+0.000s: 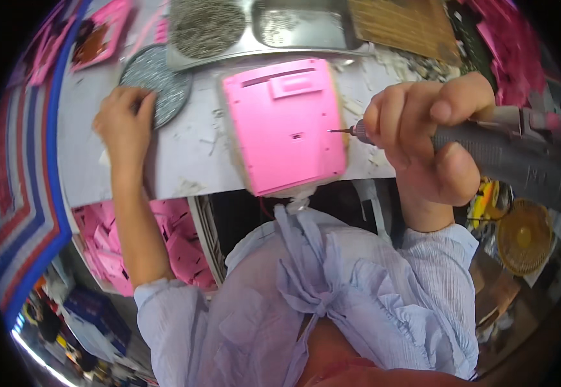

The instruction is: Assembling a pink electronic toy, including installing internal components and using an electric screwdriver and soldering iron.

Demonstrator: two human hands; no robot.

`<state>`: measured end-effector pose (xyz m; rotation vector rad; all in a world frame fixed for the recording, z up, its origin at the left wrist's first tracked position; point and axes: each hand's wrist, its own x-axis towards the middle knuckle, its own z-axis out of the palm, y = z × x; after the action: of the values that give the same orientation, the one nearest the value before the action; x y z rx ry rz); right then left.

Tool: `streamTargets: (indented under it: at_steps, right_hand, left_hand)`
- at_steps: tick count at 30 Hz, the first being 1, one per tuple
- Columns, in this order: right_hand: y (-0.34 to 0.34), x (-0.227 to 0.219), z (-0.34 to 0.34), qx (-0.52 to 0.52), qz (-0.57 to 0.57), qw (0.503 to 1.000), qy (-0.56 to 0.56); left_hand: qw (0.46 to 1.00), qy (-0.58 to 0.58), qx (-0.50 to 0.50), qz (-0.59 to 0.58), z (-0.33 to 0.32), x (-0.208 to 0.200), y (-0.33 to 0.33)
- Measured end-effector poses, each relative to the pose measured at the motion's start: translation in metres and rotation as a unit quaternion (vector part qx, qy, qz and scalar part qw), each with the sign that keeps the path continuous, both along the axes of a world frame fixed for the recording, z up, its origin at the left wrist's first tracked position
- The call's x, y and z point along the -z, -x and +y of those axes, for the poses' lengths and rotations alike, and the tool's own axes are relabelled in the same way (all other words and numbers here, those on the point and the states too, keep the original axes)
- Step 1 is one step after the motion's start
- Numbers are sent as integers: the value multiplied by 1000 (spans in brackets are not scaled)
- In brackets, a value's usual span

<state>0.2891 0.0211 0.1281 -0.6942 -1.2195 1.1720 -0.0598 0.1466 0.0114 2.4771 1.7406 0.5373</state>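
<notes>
My right hand [428,122] is wrapped round a dark grey electric screwdriver [499,145]. Its thin bit points left, over the right side of a pink plastic casing [280,142]. The casing lies flat on the table, with a slot near its far end, a raised block and several small holes. At the left, my left hand [124,119] rests at the near-left rim of a round dark dish [167,80] full of small silvery screws. Its fingers are curled, thumb and forefinger close together at the screws; anything between their tips is too small to make out.
A metal tray [254,55] with two compartments of small metal parts stands beyond the casing. Beside it lies a brown board [406,26]. Below the table's left edge, a bin holds several pink parts [177,248]. A small yellowish fan [524,235] stands at the right.
</notes>
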Motion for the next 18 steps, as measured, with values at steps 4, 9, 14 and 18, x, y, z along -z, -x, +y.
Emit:
streamTargets:
  at_steps: [4, 9, 14, 18]
  right_hand:
    - [-19, 5, -16, -15, -12, 1000, -18]
    - [-29, 14, -27, -13, -4, 999, -32]
    - [-33, 18, -33, -12, 6, 1000, -26]
    - [-35, 18, -34, -12, 17, 999, -31]
  left_hand:
    - [990, 31, -16, -139, 0, 5, -1]
    - [999, -10, 12, -41, 7, 8, 2]
    - [999, -24, 3, 35, 15, 10, 9]
    - [994, 63, -56, -71, 8, -4, 1]
